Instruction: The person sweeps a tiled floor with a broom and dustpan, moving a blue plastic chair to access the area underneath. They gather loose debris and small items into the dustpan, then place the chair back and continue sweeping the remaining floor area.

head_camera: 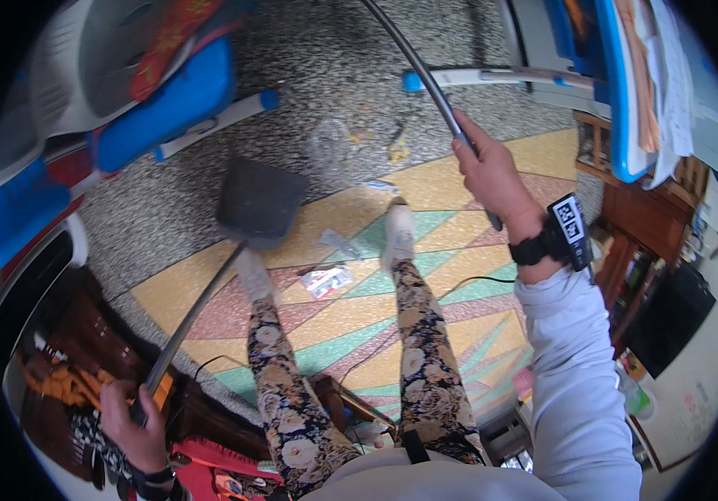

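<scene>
At the lower left, my left hand [133, 423] grips the end of the long handle of a dark grey dustpan [261, 200]. The pan lies near the tip of my left shoe, at the edge of the patterned tiles. My right hand [490, 169] is closed around a long metal handle [418, 62] that runs up past the top edge; its far end is out of view. On the floor between the two handles lie a crumpled clear plastic piece [330, 143], a yellow wrapper [399, 150], a whitish wrapper [340, 243] and a shiny printed packet [326, 280].
Blue and white plastic furniture [171, 103] stands at the upper left, and a blue-edged table or shelf [623, 94] at the upper right. Dark carved wooden furniture [92, 319] with cloths is at the lower left. A thin black cable [478, 278] crosses the floor near my legs.
</scene>
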Demonstrator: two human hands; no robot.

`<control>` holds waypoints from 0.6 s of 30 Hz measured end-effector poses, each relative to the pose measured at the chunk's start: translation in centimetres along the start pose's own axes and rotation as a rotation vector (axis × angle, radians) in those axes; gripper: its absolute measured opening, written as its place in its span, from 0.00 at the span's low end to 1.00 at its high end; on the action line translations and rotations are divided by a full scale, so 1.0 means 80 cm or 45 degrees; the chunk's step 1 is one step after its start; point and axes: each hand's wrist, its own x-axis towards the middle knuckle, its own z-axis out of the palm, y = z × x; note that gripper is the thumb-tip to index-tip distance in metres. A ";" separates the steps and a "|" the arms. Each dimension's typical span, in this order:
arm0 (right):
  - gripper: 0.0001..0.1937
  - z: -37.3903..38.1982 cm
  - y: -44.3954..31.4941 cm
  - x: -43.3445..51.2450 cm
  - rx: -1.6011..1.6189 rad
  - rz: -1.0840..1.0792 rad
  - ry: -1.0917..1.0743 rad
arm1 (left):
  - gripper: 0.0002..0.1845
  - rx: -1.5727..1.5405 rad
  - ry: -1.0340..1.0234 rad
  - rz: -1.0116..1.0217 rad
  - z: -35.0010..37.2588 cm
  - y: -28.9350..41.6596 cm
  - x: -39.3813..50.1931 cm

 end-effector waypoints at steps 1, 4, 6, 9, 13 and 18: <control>0.22 0.005 -0.004 0.010 -0.050 0.005 -0.080 | 0.05 0.014 0.000 -0.006 0.000 0.001 -0.001; 0.22 0.007 -0.014 0.016 -0.275 -0.107 -0.217 | 0.06 -0.017 0.033 0.062 0.003 0.002 -0.002; 0.23 -0.008 -0.014 -0.012 -0.354 -0.028 -0.332 | 0.07 -0.013 0.081 0.113 0.004 0.001 -0.005; 0.24 -0.042 -0.014 -0.080 -0.604 0.080 -0.488 | 0.08 -0.031 0.119 0.120 0.003 -0.005 -0.014; 0.24 -0.111 -0.041 -0.174 -0.662 -0.045 -0.503 | 0.08 -0.057 0.138 0.148 0.004 -0.019 -0.033; 0.24 -0.166 -0.090 -0.244 -0.769 0.028 -0.458 | 0.13 -0.018 0.093 0.014 0.015 -0.024 -0.072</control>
